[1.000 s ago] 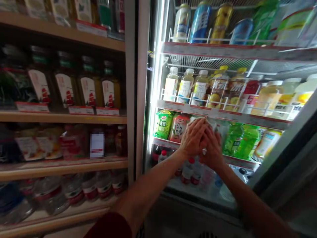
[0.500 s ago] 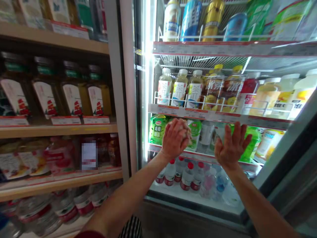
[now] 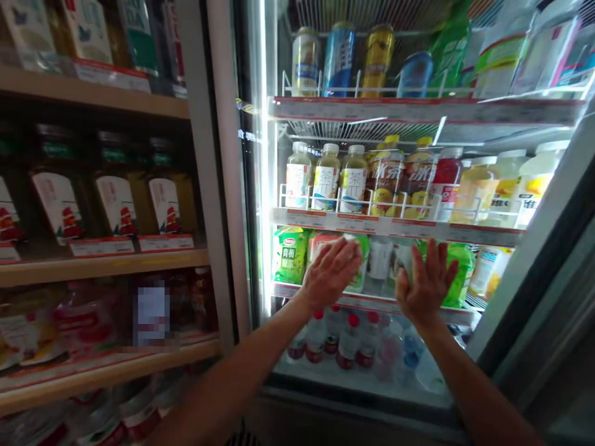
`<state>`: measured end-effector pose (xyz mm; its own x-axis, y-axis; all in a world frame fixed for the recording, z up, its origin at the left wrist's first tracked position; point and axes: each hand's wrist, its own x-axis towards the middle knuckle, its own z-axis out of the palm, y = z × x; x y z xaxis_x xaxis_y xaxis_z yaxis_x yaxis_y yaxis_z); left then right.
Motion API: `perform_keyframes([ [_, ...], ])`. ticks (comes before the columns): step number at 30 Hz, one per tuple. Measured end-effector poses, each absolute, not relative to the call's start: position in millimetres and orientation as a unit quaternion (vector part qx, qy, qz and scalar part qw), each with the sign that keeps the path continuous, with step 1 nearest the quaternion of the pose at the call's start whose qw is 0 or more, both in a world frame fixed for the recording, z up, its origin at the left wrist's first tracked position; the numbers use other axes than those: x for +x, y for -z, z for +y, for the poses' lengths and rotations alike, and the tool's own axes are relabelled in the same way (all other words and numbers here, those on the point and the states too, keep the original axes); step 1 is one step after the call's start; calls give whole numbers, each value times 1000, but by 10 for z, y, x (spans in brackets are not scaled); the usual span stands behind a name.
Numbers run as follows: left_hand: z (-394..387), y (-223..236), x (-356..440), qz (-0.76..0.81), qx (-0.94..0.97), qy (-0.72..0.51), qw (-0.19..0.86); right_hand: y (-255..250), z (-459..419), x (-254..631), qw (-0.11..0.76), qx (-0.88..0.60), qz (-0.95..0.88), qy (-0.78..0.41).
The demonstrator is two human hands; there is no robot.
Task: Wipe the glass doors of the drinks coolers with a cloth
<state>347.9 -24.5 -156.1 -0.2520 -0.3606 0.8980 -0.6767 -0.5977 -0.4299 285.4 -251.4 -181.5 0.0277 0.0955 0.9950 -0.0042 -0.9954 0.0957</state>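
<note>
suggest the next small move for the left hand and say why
Perhaps lower the left hand slightly: its fingers are in front of the red drink pouch and the green-and-white pouch beside it, hiding part of each, and what they touch cannot be told. The right hand, fingers spread, seems to grip nothing.

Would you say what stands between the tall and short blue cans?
A gold can, between the tall blue can and the short blue can, in the head view.

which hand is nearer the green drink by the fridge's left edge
Left. In the picture, the left hand is just right of the green drink; the right hand is farther right.
</note>
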Motion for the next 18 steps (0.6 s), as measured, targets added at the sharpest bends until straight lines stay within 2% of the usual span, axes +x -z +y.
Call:
perform_keyframes([
  [2, -119, 1494, 3537, -415, 600, -674, 116, 1823, -2528, 2862, 34, 704, 44, -708],
  [5, 207, 1362, 3637, -266, 613, -711, 218, 1831, -2522, 2873, 19, 696, 53, -716],
  [7, 264, 1381, 3633, -235, 625, -708, 230, 1833, -2513, 2872, 7, 702, 54, -710],
  [11, 76, 1583, 3547, -440, 633, -636, 43, 1836, -2528, 2874, -9, 700, 63, -712],
  [13, 91, 1570, 3563, -467, 628, -622, 15, 1842, -2546, 2880, -21, 695, 71, -715],
  [18, 277, 1369, 3658, -238, 635, -705, 208, 1860, -2566, 2892, -55, 705, 59, -704],
])
